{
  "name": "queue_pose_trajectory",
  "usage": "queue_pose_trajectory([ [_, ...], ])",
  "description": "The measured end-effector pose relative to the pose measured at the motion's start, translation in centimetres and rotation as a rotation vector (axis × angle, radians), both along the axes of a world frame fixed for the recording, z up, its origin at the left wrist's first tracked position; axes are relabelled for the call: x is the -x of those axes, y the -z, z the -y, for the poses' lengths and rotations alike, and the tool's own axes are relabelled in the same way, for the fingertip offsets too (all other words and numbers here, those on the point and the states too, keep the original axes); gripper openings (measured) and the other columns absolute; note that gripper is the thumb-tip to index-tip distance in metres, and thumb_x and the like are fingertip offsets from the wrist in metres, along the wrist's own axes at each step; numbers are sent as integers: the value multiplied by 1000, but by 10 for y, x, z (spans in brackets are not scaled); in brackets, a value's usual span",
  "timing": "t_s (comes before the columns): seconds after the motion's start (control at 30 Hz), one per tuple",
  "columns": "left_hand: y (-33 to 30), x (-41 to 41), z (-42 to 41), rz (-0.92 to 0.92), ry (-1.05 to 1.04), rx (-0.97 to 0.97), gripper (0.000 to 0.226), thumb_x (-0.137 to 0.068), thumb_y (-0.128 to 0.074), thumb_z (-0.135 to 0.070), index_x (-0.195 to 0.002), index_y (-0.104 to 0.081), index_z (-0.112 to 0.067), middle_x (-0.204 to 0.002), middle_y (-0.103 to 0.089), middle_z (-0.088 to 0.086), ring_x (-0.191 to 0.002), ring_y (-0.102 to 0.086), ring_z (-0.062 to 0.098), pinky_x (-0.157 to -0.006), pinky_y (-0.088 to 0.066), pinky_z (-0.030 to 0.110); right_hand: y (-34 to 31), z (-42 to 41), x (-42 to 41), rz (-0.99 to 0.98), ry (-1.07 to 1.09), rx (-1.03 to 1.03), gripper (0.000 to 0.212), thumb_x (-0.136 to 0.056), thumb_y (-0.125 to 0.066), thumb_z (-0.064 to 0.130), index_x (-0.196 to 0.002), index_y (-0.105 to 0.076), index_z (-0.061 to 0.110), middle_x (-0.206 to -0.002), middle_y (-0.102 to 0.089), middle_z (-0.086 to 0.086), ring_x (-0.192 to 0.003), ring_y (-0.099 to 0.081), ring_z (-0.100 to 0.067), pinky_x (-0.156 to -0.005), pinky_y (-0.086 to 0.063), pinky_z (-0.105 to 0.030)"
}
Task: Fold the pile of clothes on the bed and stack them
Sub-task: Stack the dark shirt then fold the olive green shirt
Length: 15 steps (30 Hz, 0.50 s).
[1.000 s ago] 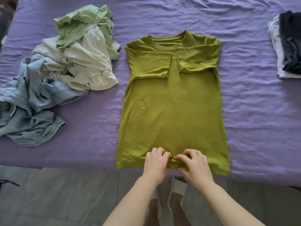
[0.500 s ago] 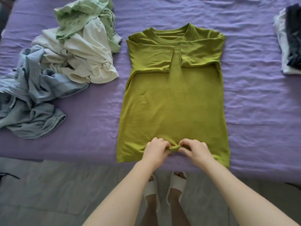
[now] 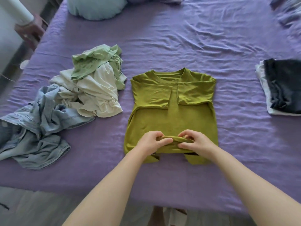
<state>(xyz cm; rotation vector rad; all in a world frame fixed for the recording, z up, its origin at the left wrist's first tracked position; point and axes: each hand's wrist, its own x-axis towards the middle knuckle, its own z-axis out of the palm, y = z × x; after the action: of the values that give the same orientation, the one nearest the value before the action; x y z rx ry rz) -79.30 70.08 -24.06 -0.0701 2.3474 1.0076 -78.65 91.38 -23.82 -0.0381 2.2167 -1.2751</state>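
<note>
The shirt (image 3: 172,111) lies mid-bed (image 3: 179,38), sleeves folded in. The left hand (image 3: 150,141) and right hand (image 3: 197,144) each pinch its near hem, close together. Gripped so centrally, the corners may sag and the fold go crooked. The unfolded pile (image 3: 68,101) lies left, the stack (image 3: 283,88) right.

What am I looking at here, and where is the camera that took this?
No machine: a person wears a camera on the head, looking down at their own arms. The left hand and right hand each pinch the bottom hem of an olive-green T-shirt, sleeves already folded in, lifting it up off the purple bed sheet. To the left lies an unfolded pile of pale green, white and denim clothes. At the right edge sits a folded stack, dark on white.
</note>
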Motion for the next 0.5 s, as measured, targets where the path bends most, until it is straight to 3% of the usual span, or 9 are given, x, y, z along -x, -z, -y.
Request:
queue_pose_trajectory([
  [0.1, -11, 32, 6, 21, 31, -56, 29, -72, -76, -49, -81, -61, -26, -69, -52, -10, -65, -48, 9, -61, -39, 25, -8, -3, 32, 30, 95, 98, 11, -76, -76, 28, -82, -67, 32, -72, -58, 3, -67, -52, -8, -64, -41, -22],
  [0.27, -23, 102, 22, 38, 56, -170, 28, -74, -79, -22, -94, -59, -29, -81, -51, -3, -70, -48, 10, -67, -42, 23, -16, -4, 93, 89, 167, 120, 16, -73, -78, 37, -85, -70, 32, -75, -62, 6, -70, -56, -5, -69, -44, -19],
  [0.4, -19, 160, 35, 58, 39, -276, 16, -78, -77, -21, -84, -63, -28, -76, -55, 1, -69, -48, 14, -68, -40, 29, -20, -3, 144, 153, 33, 115, 28, -74, -78, 20, -95, -66, 35, -83, -60, 8, -75, -55, -3, -69, -43, -10],
  [0.5, -6, 197, 36, 79, 22, -309, 12, -79, -76, -30, -80, -69, -21, -72, -55, 2, -68, -46, 15, -67, -37, 31, -16, -2, 177, 133, 125, 155, 20, -77, -76, 15, -90, -69, 28, -82, -64, 3, -76, -59, -6, -71, -45, -15],
])
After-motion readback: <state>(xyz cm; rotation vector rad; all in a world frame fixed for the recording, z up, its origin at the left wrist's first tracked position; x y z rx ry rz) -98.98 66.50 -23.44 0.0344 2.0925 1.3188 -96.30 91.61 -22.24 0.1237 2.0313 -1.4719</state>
